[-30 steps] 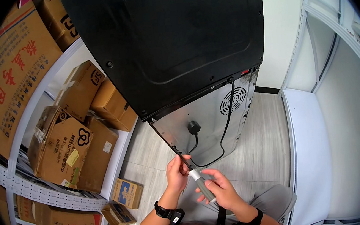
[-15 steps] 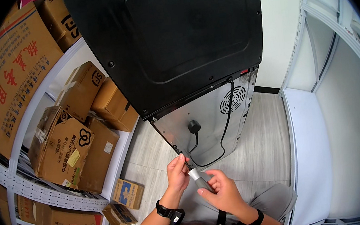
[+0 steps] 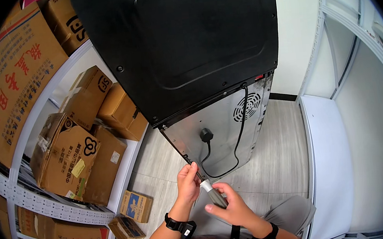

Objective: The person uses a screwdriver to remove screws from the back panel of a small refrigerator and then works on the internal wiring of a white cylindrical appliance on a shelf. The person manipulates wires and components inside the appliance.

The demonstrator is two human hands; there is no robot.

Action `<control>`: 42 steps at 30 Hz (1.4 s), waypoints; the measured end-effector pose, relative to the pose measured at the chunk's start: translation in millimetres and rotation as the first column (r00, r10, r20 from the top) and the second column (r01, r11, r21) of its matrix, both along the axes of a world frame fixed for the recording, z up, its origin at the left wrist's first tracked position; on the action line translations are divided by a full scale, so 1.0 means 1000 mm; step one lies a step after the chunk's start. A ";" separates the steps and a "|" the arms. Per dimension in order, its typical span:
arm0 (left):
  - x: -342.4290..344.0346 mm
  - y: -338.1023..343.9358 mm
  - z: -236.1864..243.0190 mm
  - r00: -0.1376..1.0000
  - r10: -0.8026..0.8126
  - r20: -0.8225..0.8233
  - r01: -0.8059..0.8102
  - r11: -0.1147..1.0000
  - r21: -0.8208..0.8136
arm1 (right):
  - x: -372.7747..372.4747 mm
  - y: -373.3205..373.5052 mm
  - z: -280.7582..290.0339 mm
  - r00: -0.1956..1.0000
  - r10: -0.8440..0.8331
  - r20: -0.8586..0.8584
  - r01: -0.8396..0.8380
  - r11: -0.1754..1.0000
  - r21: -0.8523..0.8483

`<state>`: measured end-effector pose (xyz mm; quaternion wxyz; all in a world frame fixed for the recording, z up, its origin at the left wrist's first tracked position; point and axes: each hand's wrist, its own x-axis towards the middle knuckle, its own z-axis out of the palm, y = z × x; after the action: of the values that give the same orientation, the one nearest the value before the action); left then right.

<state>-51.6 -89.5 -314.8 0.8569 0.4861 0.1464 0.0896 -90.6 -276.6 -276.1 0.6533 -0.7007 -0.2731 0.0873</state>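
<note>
A screwdriver (image 3: 214,195) with a grey handle and a light collar slants up toward the lower left edge of a tall appliance's metal back panel (image 3: 224,130). My left hand (image 3: 188,186) is closed, thumb and fingers pinched round the thin shaft close to that edge. The tip is hidden by these fingers. My right hand (image 3: 235,207) is at the handle, fingers on its right side and thumb at its lower left. A black cord (image 3: 243,135) with a round black plug (image 3: 206,135) hangs against the panel.
Shelving (image 3: 66,203) full of cardboard boxes (image 3: 68,161) stands on the left. Two small boxes (image 3: 136,205) rest beside it near the floor. The appliance's large black upper cover (image 3: 211,34) rises ahead. A white shelf unit (image 3: 327,152) lines the right side.
My right thumb has shifted down and left along the screwdriver handle, and the right fingers have changed position. My left hand stays at the panel edge.
</note>
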 end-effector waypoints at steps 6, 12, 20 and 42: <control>0.000 -0.001 -0.006 0.999 0.032 0.012 -0.031 0.999 -0.034 | -0.004 -0.004 0.004 0.955 -0.004 -0.296 -0.019 0.997 -0.074; -0.002 0.005 -0.009 0.999 0.007 0.041 0.001 0.981 -0.196 | 0.001 -0.003 0.020 0.631 0.270 -0.728 0.039 0.925 0.377; -0.009 0.005 -0.019 0.992 -0.078 -0.098 0.039 0.939 -0.343 | 0.003 -0.013 0.018 0.795 0.184 -0.578 -0.073 0.975 0.210; 0.000 -0.007 -0.003 0.948 -0.289 -0.133 0.237 0.920 -0.313 | 0.028 -0.052 0.024 0.883 0.289 -0.370 -0.137 0.912 0.387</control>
<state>-52.1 -96.0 -317.6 0.9072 0.3750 0.1665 -0.0928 -62.2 -328.1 -252.0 0.7964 -0.5032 -0.2140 0.2583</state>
